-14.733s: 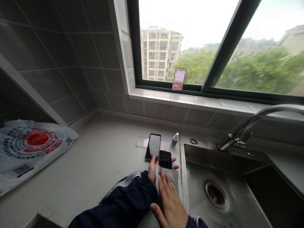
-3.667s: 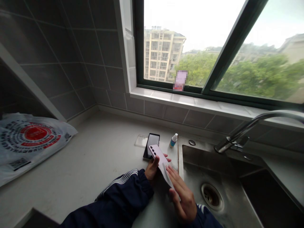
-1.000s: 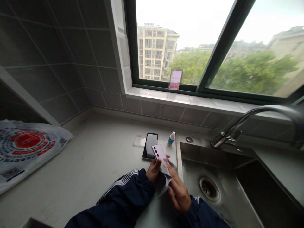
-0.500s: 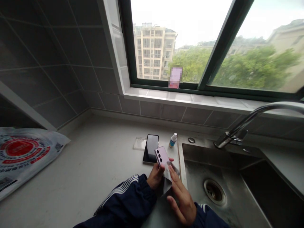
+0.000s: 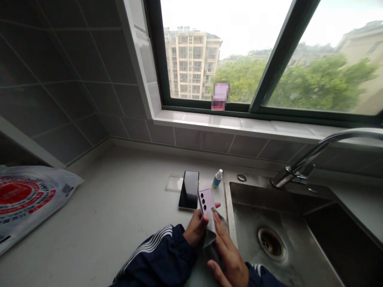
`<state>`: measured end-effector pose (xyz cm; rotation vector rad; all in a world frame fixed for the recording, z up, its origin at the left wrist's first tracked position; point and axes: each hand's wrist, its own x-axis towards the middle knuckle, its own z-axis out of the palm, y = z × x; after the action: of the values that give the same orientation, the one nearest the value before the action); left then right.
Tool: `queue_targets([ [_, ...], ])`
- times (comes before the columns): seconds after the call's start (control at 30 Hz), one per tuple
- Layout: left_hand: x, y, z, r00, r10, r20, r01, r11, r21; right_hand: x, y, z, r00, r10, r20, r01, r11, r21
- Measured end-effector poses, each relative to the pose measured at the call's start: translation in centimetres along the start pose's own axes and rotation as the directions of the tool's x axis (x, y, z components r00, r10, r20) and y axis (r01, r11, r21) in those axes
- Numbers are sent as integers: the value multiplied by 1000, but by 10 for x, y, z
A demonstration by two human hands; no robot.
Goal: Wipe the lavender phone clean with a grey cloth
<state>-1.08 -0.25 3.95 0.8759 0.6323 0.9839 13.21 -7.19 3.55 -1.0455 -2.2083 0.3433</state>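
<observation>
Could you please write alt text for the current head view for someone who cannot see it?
A person's left hand holds a pink triple-camera smartphone, back showing, while the right hand presses a gray cloth against it. Beyond, on the countertop, are a dark-screened phone, a clear phone case and a spray bottle, left of a steel sink.

A loose, dark navy-blue fabric left sleeve [image 5: 169, 259] has narrow, parallel white stripes [image 5: 157, 236] running lengthwise along its outer side and bunches into a gathered navy cuff [image 5: 184, 244]. The matching dark navy-blue right sleeve [image 5: 266, 279] shows similar white stripes [image 5: 256, 268] near the wrist.
</observation>
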Motion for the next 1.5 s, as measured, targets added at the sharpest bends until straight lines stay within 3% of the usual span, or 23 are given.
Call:
queue_targets([
  [0.27, 4, -5, -5, 999, 40, -17, -40, 999, 28, -1, -2, 9, 998, 21, -56, -22, 999, -23],
  [0.5, 1, -7, 0, 999, -24, -27, 19, 986, -164, -2, 0, 8, 997, -13, -81, 10, 999, -33],
  [0.7, -2, -7, 1, 997, -71, -32, 63, 977, -202, -4, 0, 9, 997, -23, -77, 20, 999, -32],
  [0.87, 1, -12, -4, 997, -74, -30, 67, 979, -193, -6, 3, 15, 990, -5, -139, 0, 999, -39],
  [1.1, 4, -16, -9, 998, -67, -12, 65, 988, -139, -6, 10, 11, 996, -17, -86, 13, 999, -52],
  [1.3, 3, -13, -5, 998, -43, -44, 36, 989, -146, -1, 8, 9, 988, -43, -151, 35, 998, -50],
  [1.5, 5, -11, -5, 997, -61, -39, 56, 992, -117, -4, 10, 12, 991, -22, -134, 21, 1000, -5],
])
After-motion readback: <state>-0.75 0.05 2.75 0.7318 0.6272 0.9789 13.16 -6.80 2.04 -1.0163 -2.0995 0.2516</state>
